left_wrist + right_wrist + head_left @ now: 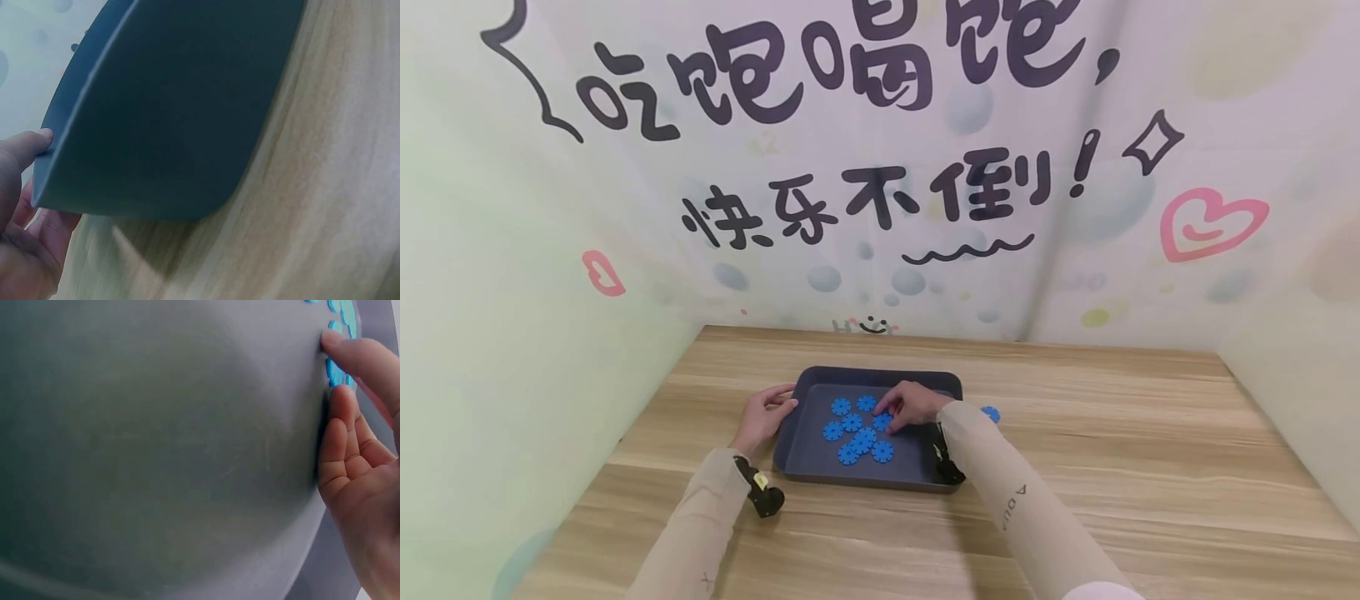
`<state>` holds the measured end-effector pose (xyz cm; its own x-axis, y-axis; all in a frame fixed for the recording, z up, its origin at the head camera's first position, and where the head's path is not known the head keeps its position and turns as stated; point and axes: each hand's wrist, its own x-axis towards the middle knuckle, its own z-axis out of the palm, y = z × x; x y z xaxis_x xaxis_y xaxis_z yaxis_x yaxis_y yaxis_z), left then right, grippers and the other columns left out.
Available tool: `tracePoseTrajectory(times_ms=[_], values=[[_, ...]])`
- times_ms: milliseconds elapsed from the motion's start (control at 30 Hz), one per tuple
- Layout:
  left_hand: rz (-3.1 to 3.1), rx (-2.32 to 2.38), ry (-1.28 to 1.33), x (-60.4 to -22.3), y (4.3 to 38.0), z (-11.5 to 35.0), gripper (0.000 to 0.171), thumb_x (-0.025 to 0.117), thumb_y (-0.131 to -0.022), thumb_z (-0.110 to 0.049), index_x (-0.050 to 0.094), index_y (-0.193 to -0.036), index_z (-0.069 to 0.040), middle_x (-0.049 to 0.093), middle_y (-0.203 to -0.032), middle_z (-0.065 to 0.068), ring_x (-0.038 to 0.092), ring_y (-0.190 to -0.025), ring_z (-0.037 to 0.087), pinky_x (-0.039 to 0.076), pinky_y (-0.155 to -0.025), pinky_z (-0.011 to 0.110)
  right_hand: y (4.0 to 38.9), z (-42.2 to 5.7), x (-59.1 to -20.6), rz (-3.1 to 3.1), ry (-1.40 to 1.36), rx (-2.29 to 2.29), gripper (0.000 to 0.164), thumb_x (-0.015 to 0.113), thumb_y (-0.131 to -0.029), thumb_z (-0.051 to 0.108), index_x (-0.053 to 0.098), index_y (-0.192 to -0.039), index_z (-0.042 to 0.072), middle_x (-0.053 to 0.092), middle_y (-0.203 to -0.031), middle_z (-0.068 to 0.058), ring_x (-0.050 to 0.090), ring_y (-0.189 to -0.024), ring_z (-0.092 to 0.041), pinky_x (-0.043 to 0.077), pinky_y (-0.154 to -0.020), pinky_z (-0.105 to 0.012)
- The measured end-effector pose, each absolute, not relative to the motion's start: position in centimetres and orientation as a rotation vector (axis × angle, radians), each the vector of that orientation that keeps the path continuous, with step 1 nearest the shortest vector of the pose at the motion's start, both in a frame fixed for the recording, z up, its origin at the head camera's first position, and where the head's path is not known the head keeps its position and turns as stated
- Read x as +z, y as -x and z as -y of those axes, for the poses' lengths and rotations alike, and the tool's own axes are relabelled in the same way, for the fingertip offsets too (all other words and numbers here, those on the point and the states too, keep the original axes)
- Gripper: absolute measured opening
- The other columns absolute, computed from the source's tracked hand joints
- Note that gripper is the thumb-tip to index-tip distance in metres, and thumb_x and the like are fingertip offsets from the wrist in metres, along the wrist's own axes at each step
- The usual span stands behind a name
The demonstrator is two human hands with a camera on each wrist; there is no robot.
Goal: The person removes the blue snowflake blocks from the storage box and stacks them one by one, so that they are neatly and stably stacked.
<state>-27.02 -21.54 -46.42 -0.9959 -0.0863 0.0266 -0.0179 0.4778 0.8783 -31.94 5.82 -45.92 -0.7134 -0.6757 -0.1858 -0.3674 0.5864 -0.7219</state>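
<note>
My left hand (763, 417) grips the left wall of a dark grey rectangular tray (790, 454). In the left wrist view, its thumb (37, 142) lies over the tray's rim, with the other fingers on the outside. Several blue notched plastic discs (832, 431) lie flat in the tray, some overlapping. My right hand (913, 402) reaches in over the right side, with thumb and fingertips spread about one blue disc (883, 422). In the right wrist view, blue discs (335, 370) show between the thumb and fingers; whether they touch them is unclear.
One more blue disc (991, 414) lies on the wooden table (1112, 450), right of the tray and beside the right forearm. A white printed cloth (880, 283) hangs behind the table's far edge. Each wrist carries a black camera (766, 497).
</note>
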Motion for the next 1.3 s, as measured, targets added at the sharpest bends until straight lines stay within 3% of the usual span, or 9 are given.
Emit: tracePoseTrajectory(times_ms=[533,967,1300], values=[[2.653,-1.564,-0.117,-46.8,27.0,21.3,0.033,0.06,-0.083,-0.01,0.057,-0.115,-0.001,0.06,-0.097,0.018,0.059,-0.085,0.025,0.048,-0.067,0.029,31.9,-5.9,-46.2,-2.421,0.827,-0.897,0.026,0.071,-0.073,0.01,0.066,-0.098,0.008,0.052,-0.069,0.002,0.046,-0.06,-0.008,0.039,-0.055,-0.019],[2.652,-1.576,-0.117,-46.7,27.0,21.4,0.034,0.06,-0.083,-0.01,0.057,-0.116,-0.001,0.06,-0.098,0.019,0.058,-0.086,0.026,0.048,-0.067,0.029,31.4,-6.0,-45.2,-2.382,0.755,-1.022,0.026,0.07,-0.074,0.009,0.064,-0.098,0.004,0.057,-0.084,0.0,0.05,-0.076,-0.012,0.043,-0.069,-0.023],[2.661,-1.556,-0.109,-46.6,27.1,21.6,0.034,0.059,-0.084,-0.01,0.056,-0.116,0.0,0.059,-0.098,0.02,0.057,-0.086,0.027,0.048,-0.068,0.03,31.6,-6.5,-44.0,-2.348,0.811,-1.16,0.028,0.067,-0.076,0.006,0.061,-0.102,-0.002,0.061,-0.083,-0.004,0.054,-0.072,-0.012,0.047,-0.066,-0.024]])
